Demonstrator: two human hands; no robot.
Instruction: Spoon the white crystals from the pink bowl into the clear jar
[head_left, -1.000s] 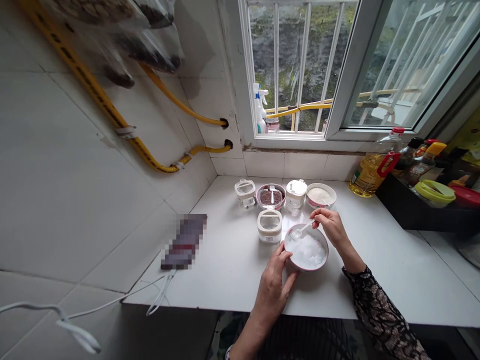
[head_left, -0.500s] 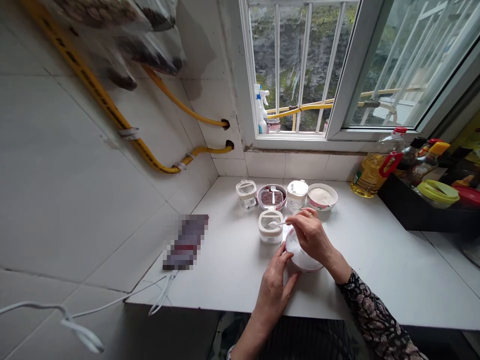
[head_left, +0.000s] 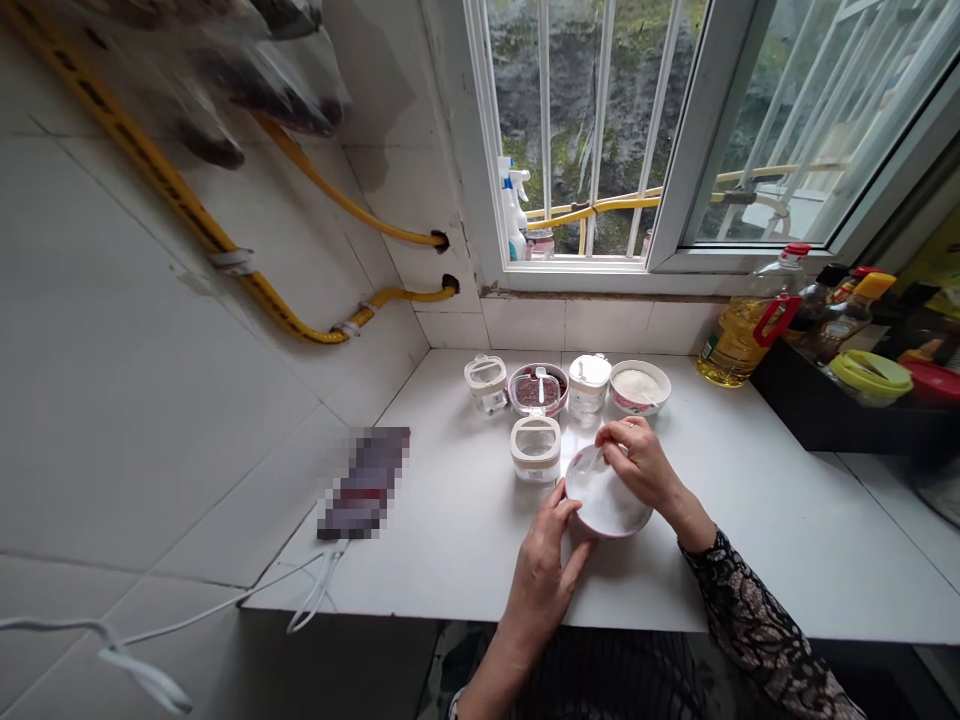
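Note:
In the head view my left hand (head_left: 541,565) rests against the near left side of a bowl (head_left: 611,536), thumb and fingers around its rim. White grains, like sugar or salt, lie in the bowl. My right hand (head_left: 641,462) pinches a small white spoon (head_left: 597,458), its end down in the bowl. Just left of the bowl stands a small clear jar (head_left: 535,466) with a cream-coloured top. Behind it are a second such jar (head_left: 489,395), a bowl of dark contents (head_left: 514,402) with a clear lid and white spoon on top, and a white-topped jar (head_left: 589,400).
At the back, a bowl of pale grains (head_left: 640,408) stands near the tiled wall. An oil bottle (head_left: 739,345) and a black box (head_left: 787,405) of condiments occupy the right. On the left lie a pixelated dark object (head_left: 367,485) and a white cable (head_left: 319,595).
My right hand has moved the spoon from over the front jar rightward into the bowl. My left hand stays on the bowl. The view has shifted slightly.

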